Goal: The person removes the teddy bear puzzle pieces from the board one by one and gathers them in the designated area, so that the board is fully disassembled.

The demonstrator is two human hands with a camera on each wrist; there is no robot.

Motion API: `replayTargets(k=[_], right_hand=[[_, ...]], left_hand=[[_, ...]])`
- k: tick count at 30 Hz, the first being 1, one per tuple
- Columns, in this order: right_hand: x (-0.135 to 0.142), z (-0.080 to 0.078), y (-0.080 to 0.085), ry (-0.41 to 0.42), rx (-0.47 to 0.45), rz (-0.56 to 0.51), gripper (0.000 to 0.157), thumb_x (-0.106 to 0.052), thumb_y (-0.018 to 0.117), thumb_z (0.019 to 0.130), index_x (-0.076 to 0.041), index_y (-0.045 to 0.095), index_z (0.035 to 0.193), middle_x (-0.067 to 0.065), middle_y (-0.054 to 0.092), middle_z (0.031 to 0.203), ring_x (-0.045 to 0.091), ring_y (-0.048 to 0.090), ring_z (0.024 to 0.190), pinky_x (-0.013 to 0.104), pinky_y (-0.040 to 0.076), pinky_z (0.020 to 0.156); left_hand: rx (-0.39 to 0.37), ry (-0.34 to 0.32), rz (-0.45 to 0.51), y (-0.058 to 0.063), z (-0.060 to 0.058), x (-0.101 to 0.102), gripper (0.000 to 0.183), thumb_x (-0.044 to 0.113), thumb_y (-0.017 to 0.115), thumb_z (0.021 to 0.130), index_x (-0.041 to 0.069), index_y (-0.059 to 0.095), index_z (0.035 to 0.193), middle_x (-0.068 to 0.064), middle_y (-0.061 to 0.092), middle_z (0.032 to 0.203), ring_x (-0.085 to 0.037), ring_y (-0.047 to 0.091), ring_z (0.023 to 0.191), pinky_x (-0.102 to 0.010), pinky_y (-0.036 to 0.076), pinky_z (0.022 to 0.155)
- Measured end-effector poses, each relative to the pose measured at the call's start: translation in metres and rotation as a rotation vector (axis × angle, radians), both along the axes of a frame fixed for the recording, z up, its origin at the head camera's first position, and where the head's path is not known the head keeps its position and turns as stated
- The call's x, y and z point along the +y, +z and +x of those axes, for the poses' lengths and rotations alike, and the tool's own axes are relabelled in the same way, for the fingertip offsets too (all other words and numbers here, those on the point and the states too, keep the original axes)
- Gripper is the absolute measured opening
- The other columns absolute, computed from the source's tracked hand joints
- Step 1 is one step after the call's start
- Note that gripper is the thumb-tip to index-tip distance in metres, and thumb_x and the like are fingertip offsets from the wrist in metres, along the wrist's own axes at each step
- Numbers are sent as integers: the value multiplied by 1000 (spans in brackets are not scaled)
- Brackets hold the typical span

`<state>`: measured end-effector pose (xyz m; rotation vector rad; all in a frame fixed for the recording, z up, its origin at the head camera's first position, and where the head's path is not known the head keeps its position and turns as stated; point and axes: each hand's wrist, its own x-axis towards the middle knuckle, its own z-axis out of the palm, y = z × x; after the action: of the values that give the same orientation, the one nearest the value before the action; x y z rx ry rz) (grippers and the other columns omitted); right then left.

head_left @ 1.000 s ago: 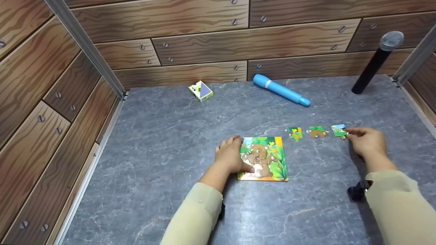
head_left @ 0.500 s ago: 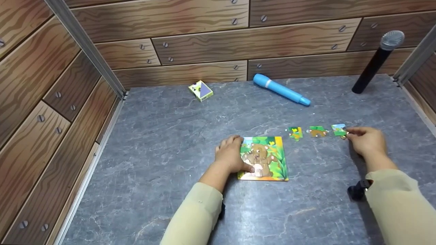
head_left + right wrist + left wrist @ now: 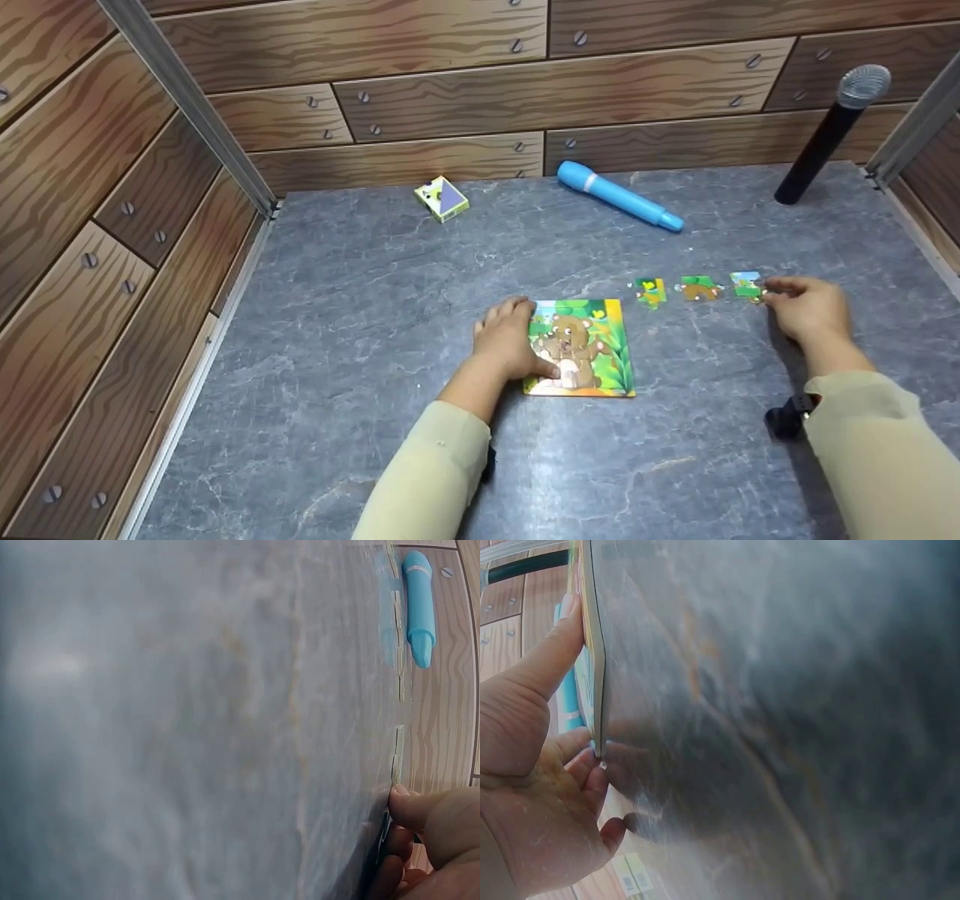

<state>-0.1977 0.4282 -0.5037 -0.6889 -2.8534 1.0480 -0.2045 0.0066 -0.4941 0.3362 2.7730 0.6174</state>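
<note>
A square jigsaw puzzle [image 3: 611, 367] with a brown bear picture lies flat on the grey table, in the middle of the head view. My left hand [image 3: 506, 341] holds its left side, thumb over the picture and fingers along the edge. In the left wrist view the thumb [image 3: 551, 652] lies against the board's top face and the fingertips meet its rim. To the right, my right hand [image 3: 814, 315] pinches the corner of a loose puzzle piece [image 3: 745, 283] with thumb and index finger. A brown-and-green piece [image 3: 699, 289] and a green-and-yellow piece [image 3: 651, 292] lie beside it in a row.
Behind the pieces lies a blue marker-shaped tube [image 3: 619, 196]. A small yellow-and-purple box [image 3: 442, 199] sits near the back wall. At the back right stands a black microphone [image 3: 829, 139]. Wood-patterned walls [image 3: 442, 97] enclose the table's back and sides.
</note>
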Motion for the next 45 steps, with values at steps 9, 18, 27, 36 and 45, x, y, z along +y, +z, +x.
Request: replayTargets(k=[9, 18, 27, 36, 45], right_hand=[[0, -1, 0, -30, -9, -19, 45, -18, 63, 107, 1, 60, 147, 30, 61, 132, 40, 59, 115, 37, 45, 81], [-4, 0, 6, -81, 53, -99, 53, -12, 70, 99, 3, 58, 148, -1, 66, 96, 1, 53, 75, 17, 46, 63], [-48, -1, 24, 18, 304, -108, 38, -4, 71, 95, 8, 69, 131, -6, 62, 88, -6, 51, 74, 12, 44, 63], [-102, 4, 27, 172, 413, -184, 35, 0, 77, 89, 12, 72, 122, 6, 68, 88, -4, 54, 68, 12, 45, 59], [-134, 13, 20, 312, 350, -192, 35, 0, 79, 90, 12, 72, 122, 19, 70, 95, 10, 60, 77, 17, 48, 64]], left_hand=[[-3, 1, 0, 2, 0, 1, 117, 53, 98, 66, 16, 43, 162, -2, 35, 170, -28, 31, 154, -51, 24, 122], [-11, 0, 0, 3, 1, 0, 116, 55, 98, 67, 16, 43, 162, -2, 34, 170, -28, 31, 154, -53, 23, 123], [-9, -1, 3, 4, 0, 0, 117, 55, 98, 67, 15, 43, 162, -3, 35, 170, -29, 31, 154, -54, 22, 123], [0, 3, -9, 2, 0, 0, 118, 56, 98, 66, 16, 43, 162, -2, 35, 170, -29, 32, 154, -54, 22, 123], [0, -2, -14, 0, -1, 0, 118, 56, 98, 66, 17, 43, 162, -1, 34, 170, -28, 31, 154, -53, 23, 123]])
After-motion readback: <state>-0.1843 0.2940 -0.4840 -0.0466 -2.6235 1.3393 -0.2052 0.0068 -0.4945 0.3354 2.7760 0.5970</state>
